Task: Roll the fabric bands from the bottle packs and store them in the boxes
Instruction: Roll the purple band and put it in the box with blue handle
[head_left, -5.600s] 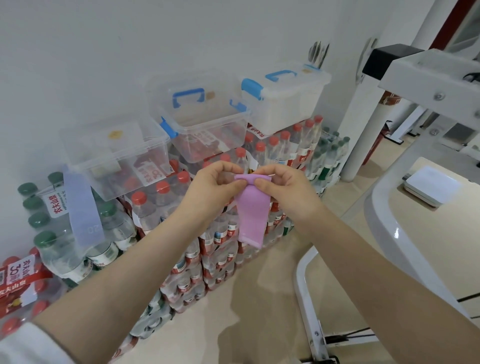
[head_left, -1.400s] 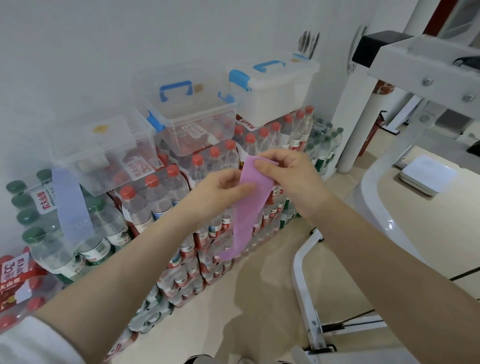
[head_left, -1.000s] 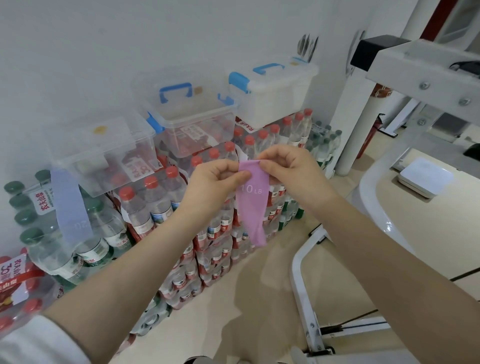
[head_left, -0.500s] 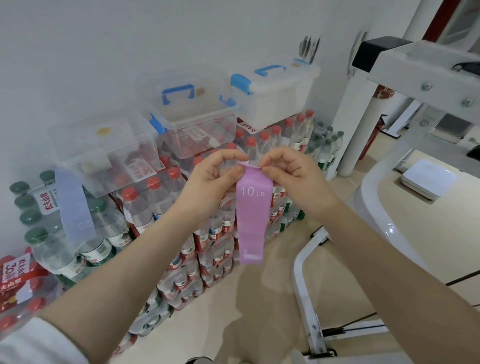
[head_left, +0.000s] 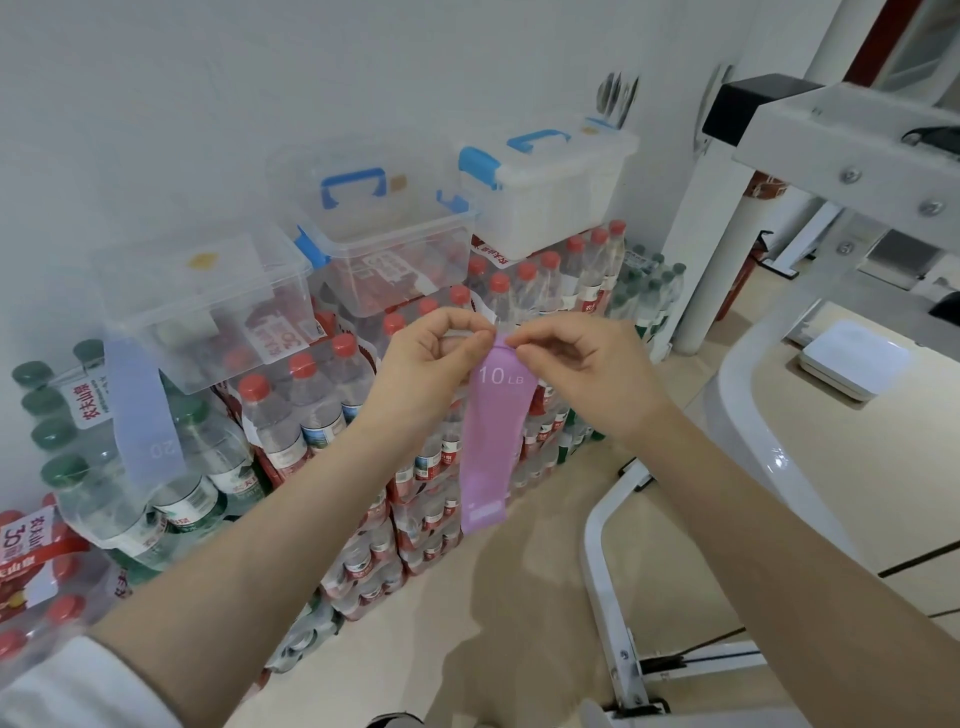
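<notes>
While both hands are raised in front of the stacked bottle packs (head_left: 322, 410), the left hand (head_left: 431, 358) and right hand (head_left: 576, 364) pinch the top edge of a pink fabric band (head_left: 491, 441) marked "10 LB". Fingers of each hand are pressed together on that edge. Band hangs free, long axis vertical, lower end pointing at the floor. A blue band (head_left: 143, 415) hangs over the green-capped pack, below three clear boxes (head_left: 384, 228).

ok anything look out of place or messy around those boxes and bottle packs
One thing: a pale blue band hangs loose down the green-capped bottle pack on the left, its top beneath the clear box, still unrolled. The purple band dangles from both hands, left hand and right hand. Nothing looks spilled or damaged.
</notes>
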